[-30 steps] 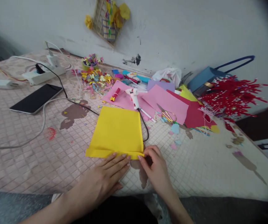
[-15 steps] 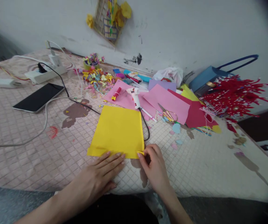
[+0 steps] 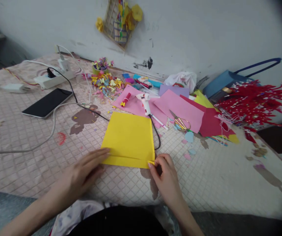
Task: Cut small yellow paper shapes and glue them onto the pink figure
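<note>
A sheet of yellow paper [image 3: 128, 136] lies flat near the table's front edge, with a crease along its near side and a narrow fold down its right side. My left hand [image 3: 88, 167] rests at the paper's near left corner, fingers stretched out and together, fingertips on the paper. At the near right corner my right hand [image 3: 166, 173] pinches a small folded bit of the paper between thumb and forefinger. A black cord passes behind the sheet to a white glue gun [image 3: 145, 103].
Scissors [image 3: 180, 121] and pink paper [image 3: 180, 108] lie beyond the sheet. A tablet [image 3: 47, 103] and a power strip [image 3: 53, 78] with cables are at the left. Red fuzzy stems [image 3: 253, 103] and a blue bag [image 3: 224, 83] stand at the right. Paper scraps [image 3: 106, 82] lie at the back.
My left hand has slid left along the near edge, from the middle to the left corner. My right hand keeps its pinch on the right corner. The view has shifted slightly.
</note>
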The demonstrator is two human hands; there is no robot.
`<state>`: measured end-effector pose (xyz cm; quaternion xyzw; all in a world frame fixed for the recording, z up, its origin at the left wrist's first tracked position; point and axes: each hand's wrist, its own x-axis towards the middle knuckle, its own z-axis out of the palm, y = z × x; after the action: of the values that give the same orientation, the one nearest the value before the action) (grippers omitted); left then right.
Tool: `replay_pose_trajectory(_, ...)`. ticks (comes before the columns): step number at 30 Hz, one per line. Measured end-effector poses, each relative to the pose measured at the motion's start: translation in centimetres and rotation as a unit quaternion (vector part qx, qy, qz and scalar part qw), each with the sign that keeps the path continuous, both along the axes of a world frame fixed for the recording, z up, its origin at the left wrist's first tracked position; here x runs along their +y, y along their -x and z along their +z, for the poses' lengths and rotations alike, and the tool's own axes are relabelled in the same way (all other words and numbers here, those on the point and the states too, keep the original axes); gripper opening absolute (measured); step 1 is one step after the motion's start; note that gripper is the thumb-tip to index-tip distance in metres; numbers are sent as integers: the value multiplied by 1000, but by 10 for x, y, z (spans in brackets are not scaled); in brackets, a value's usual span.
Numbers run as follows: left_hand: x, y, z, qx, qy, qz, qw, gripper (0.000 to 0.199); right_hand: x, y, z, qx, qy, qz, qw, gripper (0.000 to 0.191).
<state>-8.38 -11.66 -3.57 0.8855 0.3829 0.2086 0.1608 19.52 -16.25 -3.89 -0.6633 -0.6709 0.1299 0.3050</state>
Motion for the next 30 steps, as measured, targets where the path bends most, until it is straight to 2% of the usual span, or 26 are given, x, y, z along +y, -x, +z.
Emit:
replay_pose_trajectory(2,4,4,0,-42,4,72,997,39,0,0,0,0,-6,2,1000,14)
replay_pose_trajectory(4,8,2,2,-61,3,102,993,32,0,0,-1,0,-10,2,1000,14)
replay_pose_trajectory(8,10,-5,6,-66,18,107,992,11,0,0,0,4,-8,-1,1000,13)
replay_pose_trajectory(16,13,-8,6,-26,0,124,992,16,-2,2,2,16,2,-14,1000,16)
replay_pose_trajectory(26,19,-4,7,-15,-19,129,991,25,-3,0,1,19,-20,-12,1000,5)
replay_pose_trajectory(30,19,-2,4,-17,-18,127,992,23,-4,-1,0,22,-25,-11,999,15)
